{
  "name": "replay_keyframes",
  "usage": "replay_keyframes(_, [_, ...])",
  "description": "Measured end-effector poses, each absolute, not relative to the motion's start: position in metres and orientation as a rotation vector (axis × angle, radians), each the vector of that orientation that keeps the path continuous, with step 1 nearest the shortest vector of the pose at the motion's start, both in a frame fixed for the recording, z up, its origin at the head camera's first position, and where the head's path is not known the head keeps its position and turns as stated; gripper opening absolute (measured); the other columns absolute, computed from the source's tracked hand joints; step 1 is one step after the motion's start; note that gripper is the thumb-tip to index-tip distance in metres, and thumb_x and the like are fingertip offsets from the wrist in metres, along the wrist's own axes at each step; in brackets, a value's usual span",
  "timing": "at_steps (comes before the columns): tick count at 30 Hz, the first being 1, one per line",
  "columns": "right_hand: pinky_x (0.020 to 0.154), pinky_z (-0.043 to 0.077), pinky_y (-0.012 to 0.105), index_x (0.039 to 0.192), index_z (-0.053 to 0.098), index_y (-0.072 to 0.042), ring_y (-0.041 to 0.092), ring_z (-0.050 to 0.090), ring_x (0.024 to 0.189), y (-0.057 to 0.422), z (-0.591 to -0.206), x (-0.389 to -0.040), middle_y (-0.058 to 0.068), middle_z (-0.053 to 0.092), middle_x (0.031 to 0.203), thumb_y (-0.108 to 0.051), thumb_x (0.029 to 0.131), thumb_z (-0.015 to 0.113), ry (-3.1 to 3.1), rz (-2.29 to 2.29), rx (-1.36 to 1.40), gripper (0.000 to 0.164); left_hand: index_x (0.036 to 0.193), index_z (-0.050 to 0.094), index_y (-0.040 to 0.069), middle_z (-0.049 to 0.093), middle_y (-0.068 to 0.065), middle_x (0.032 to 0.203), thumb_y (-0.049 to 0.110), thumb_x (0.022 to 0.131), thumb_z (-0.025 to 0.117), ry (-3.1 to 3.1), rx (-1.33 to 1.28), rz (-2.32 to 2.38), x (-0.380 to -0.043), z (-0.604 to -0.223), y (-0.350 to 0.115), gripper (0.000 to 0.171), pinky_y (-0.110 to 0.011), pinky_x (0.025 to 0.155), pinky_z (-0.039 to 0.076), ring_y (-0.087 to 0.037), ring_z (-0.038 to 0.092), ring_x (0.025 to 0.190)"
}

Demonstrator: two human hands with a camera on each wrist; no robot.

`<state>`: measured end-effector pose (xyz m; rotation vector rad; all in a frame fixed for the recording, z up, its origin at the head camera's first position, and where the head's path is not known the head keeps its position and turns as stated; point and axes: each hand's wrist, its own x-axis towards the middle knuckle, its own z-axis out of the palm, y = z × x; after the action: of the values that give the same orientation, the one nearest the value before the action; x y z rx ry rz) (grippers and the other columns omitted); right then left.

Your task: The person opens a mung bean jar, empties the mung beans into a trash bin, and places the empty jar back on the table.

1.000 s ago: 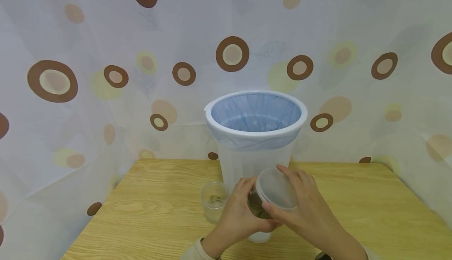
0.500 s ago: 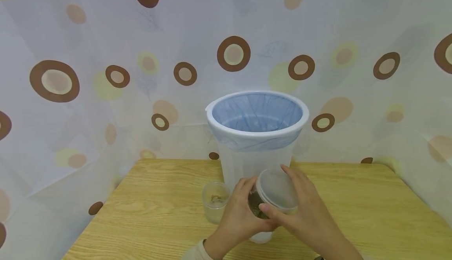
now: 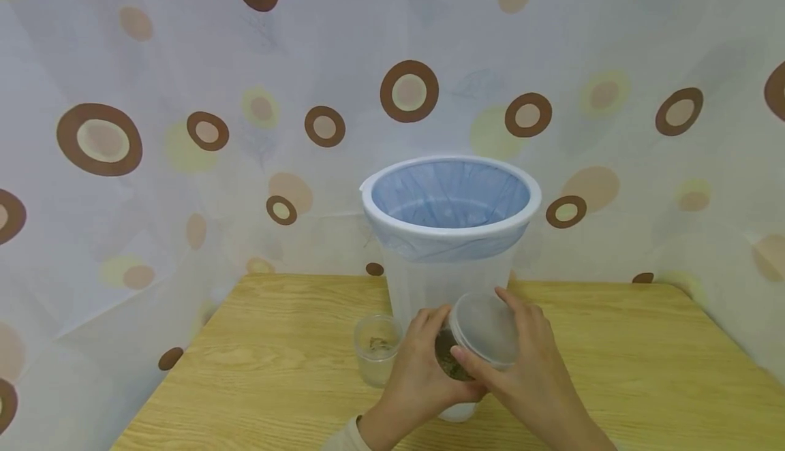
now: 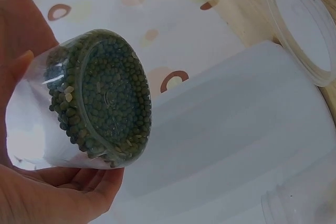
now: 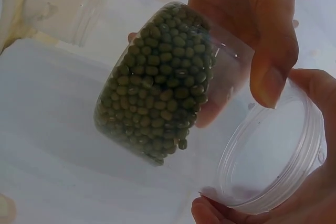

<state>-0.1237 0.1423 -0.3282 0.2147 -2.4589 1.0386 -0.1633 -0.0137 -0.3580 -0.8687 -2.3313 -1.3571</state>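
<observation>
My left hand point(image 3: 423, 369) grips a clear plastic jar point(image 4: 102, 98), partly filled with green mung beans point(image 5: 157, 77). The jar lies tilted, its base toward the lower left in the right wrist view and the beans settled at that end. Fingers and thumb of my right hand point(image 3: 527, 362) hold a clear round lid point(image 3: 486, 328) by its edge, right at the jar's mouth. Left of my hands stands a second clear jar point(image 3: 375, 372) with a few brownish bits inside. Another round lid point(image 3: 458, 412) shows on the table below my hands.
A white bin point(image 3: 450, 281) with a blue liner point(image 3: 454, 199) stands just behind my hands. The wooden table point(image 3: 257, 369) ends at a curtain point(image 3: 184, 233) patterned with brown and yellow circles.
The head view has shifted slightly, moving everything a little to the right. My hands keep their grip on the jar and lid, with only small movement of the right hand.
</observation>
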Motion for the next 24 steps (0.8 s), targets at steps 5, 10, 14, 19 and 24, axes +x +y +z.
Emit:
replay_keyframes(5, [0.074, 0.047, 0.048, 0.144, 0.033, -0.009, 0.031, 0.046, 0.107, 0.144, -0.329, -0.124, 0.015, 0.043, 0.132, -0.038, 0.08, 0.078, -2.407, 1.055, 0.288, 0.083, 0.133, 0.051, 0.012, 0.052, 0.001, 0.118, 0.024, 0.063, 0.089, -2.331, -0.885, -1.349, -0.164, -0.357, -0.014, 0.081, -0.036, 0.091, 0.049, -0.015, 0.052, 0.106])
replay_keyframes(10, [0.073, 0.049, 0.047, 0.146, 0.032, -0.011, 0.032, 0.051, 0.105, 0.147, -0.328, -0.125, 0.015, 0.043, 0.132, -0.032, 0.081, 0.078, -2.393, 1.103, 0.37, 0.082, 0.135, 0.05, 0.015, 0.052, 0.001, 0.117, 0.024, 0.065, 0.089, -2.327, -0.923, -1.41, -0.167, -0.357, -0.015, 0.08, -0.03, 0.088, 0.048, -0.011, 0.052, 0.104])
replay_keyframes(14, [0.073, 0.05, 0.043, 0.148, 0.028, -0.015, 0.033, 0.053, 0.104, 0.152, -0.326, -0.125, 0.016, 0.043, 0.133, -0.026, 0.081, 0.078, -2.398, 1.178, 0.457, 0.085, 0.137, 0.05, 0.021, 0.051, 0.004, 0.118, 0.026, 0.066, 0.088, -2.345, -0.948, -1.527, -0.167, -0.357, -0.018, 0.08, -0.031, 0.09, 0.046, -0.01, 0.051, 0.105])
replay_keyframes(19, [0.082, 0.047, 0.054, 0.15, 0.024, -0.016, 0.037, 0.048, 0.117, 0.157, -0.325, -0.125, 0.018, 0.039, 0.143, -0.024, 0.081, 0.078, -2.414, 1.199, 0.51, 0.088, 0.136, 0.05, 0.026, 0.051, 0.007, 0.116, 0.028, 0.066, 0.088, -2.386, -0.915, -1.614, -0.166, -0.355, -0.02, 0.079, -0.032, 0.092, 0.044, -0.01, 0.049, 0.105])
replay_keyframes(24, [0.086, 0.044, 0.06, 0.149, 0.024, -0.007, 0.038, 0.045, 0.12, 0.153, -0.325, -0.125, 0.022, 0.037, 0.141, -0.04, 0.08, 0.077, -2.479, 1.116, 0.343, 0.094, 0.134, 0.051, 0.018, 0.051, 0.004, 0.118, 0.03, 0.067, 0.088, -2.368, -0.861, -1.454, -0.165, -0.358, -0.016, 0.078, -0.034, 0.09, 0.047, -0.014, 0.051, 0.105])
